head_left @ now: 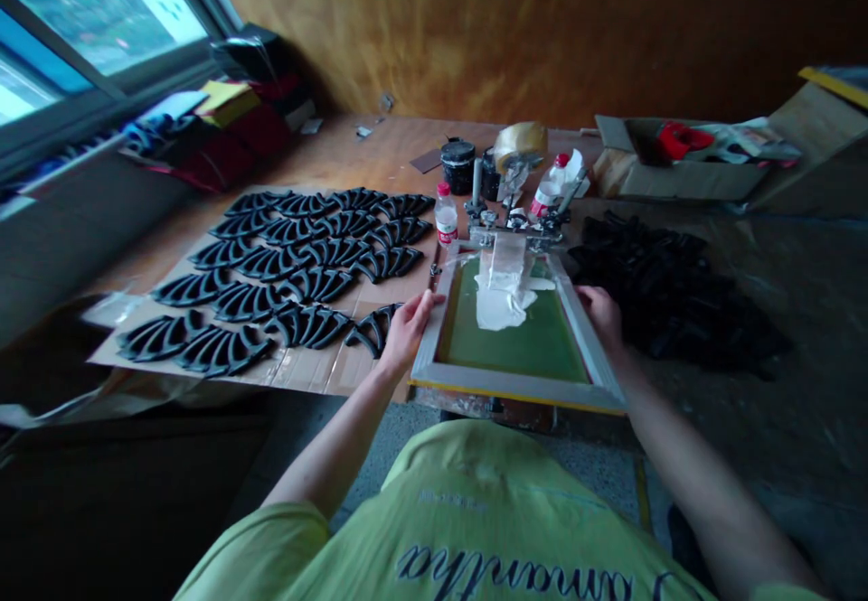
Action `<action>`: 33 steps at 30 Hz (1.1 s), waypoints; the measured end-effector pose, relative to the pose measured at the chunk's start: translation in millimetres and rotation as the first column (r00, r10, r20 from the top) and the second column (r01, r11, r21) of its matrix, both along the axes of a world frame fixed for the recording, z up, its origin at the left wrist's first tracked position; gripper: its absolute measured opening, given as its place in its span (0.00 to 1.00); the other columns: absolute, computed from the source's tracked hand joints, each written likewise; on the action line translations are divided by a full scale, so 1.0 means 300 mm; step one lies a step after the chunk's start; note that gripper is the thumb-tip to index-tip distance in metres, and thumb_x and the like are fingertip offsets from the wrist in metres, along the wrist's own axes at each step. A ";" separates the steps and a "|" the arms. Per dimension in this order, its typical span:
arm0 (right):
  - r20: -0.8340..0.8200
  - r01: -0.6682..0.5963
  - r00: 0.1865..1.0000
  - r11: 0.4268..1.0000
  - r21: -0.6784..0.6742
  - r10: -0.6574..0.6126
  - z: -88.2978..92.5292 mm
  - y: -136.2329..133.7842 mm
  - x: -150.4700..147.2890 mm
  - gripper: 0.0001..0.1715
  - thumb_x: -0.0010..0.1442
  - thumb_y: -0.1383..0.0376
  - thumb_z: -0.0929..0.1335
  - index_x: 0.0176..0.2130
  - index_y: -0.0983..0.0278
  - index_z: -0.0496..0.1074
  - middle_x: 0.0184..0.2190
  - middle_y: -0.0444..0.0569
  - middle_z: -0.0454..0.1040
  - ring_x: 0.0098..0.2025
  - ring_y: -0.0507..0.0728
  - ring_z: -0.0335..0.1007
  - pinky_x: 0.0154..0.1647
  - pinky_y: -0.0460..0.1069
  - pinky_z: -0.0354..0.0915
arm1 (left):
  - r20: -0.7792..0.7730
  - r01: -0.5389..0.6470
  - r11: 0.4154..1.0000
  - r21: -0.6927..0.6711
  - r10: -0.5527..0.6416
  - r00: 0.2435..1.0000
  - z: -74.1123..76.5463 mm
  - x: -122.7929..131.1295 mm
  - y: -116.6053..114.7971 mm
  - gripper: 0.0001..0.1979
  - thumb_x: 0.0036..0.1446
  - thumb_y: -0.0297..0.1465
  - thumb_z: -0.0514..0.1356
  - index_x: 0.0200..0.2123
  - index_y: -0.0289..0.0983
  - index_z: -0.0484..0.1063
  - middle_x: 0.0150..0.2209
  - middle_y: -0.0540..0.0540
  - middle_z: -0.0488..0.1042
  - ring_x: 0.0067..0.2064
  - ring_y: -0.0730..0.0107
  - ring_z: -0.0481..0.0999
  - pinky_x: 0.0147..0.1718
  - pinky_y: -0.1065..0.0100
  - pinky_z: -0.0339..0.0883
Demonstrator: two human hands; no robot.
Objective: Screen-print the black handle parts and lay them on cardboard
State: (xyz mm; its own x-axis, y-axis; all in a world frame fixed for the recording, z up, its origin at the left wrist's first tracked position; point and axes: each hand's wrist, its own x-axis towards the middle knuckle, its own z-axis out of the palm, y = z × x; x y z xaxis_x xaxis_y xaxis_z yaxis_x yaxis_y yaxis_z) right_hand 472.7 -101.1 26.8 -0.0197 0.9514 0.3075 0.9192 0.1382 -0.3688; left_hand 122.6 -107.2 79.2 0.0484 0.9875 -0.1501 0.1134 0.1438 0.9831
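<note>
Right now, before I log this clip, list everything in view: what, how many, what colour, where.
screen frame: one, grey with green mesh, at the table's near edge
white paste: one patch, white, on the mesh
clamps: one set, metal, at the frame's far edge
black parts: over twenty, black, in rows on cardboard
cardboard: one sheet, brown, left of the frame
black heap: one, black, right of the frame
bottles: two, red caps, beyond the frame
tape roll: one, tan, beyond the clamps
tin: one, black, beside the tape
box: one, cardboard, far right
window: one, far left
left hand: gripping the frame's left side
right hand: gripping the frame's right side
</note>
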 end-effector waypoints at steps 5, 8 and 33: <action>-0.012 -0.093 0.995 0.985 0.146 0.096 0.116 0.146 -0.141 0.30 0.57 0.56 0.71 0.56 0.65 0.68 0.53 0.61 0.67 0.53 0.66 0.65 0.54 0.61 0.64 | -0.090 0.043 0.985 -0.165 -0.058 0.994 -0.255 -0.018 -0.052 0.35 0.56 0.45 0.60 0.64 0.39 0.61 0.33 0.48 0.78 0.30 0.69 0.75 0.28 0.72 0.66; 0.145 -0.195 0.969 0.979 -0.051 0.201 0.125 0.157 -0.287 0.21 0.54 0.59 0.74 0.46 0.65 0.72 0.44 0.58 0.72 0.49 0.66 0.65 0.49 0.59 0.64 | -0.233 0.050 0.989 -0.138 -0.082 0.969 -0.334 -0.024 -0.037 0.32 0.58 0.44 0.59 0.64 0.41 0.62 0.30 0.50 0.76 0.29 0.71 0.73 0.28 0.72 0.65; 0.102 -0.327 0.939 0.945 -0.020 0.328 0.110 0.013 -0.321 0.18 0.58 0.63 0.72 0.49 0.61 0.74 0.38 0.49 0.78 0.40 0.58 0.71 0.42 0.51 0.63 | -0.053 0.081 0.981 -0.179 -0.091 0.994 -0.308 -0.032 -0.037 0.34 0.57 0.47 0.60 0.63 0.38 0.61 0.34 0.47 0.77 0.30 0.69 0.75 0.26 0.72 0.66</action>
